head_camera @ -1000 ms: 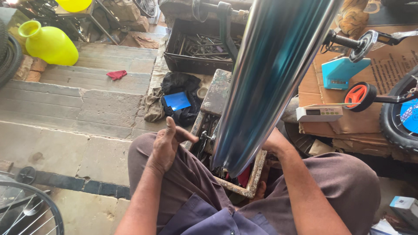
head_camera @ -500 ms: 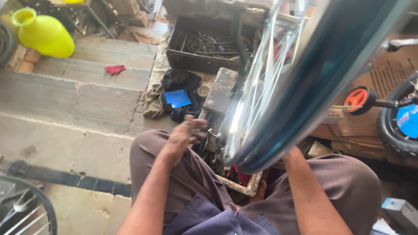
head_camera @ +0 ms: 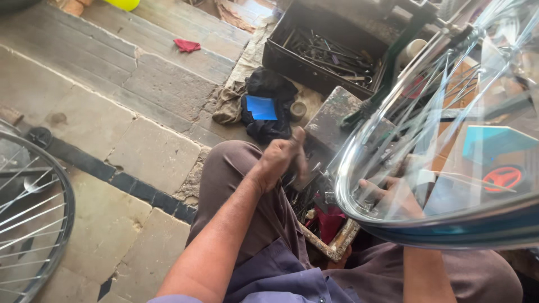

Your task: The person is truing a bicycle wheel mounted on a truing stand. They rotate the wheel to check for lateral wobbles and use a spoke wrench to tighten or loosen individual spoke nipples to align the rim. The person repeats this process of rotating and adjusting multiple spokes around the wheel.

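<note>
A shiny bicycle wheel rim (head_camera: 393,221) with thin spokes (head_camera: 443,106) fills the right side, tilted over my lap. My right hand (head_camera: 393,196) shows through the spokes, its fingers against the inner side of the rim and holding it. My left hand (head_camera: 283,160) is blurred, with fingers curled, just above a small wooden-framed tray (head_camera: 337,244) of small metal parts between my knees. Whether it holds anything is unclear.
A black tray of wrenches and other tools (head_camera: 325,53) lies ahead, a worn metal block (head_camera: 337,118) in front of it. A blue card (head_camera: 261,106) rests on black cloth. A second spoked wheel (head_camera: 33,224) lies at left on the stone floor. A red rag (head_camera: 187,45) lies farther off.
The wheel has tipped from edge-on to showing its spokes. My left hand has left my knee and moved forward over the small parts tray. The view has dropped lower and closer.
</note>
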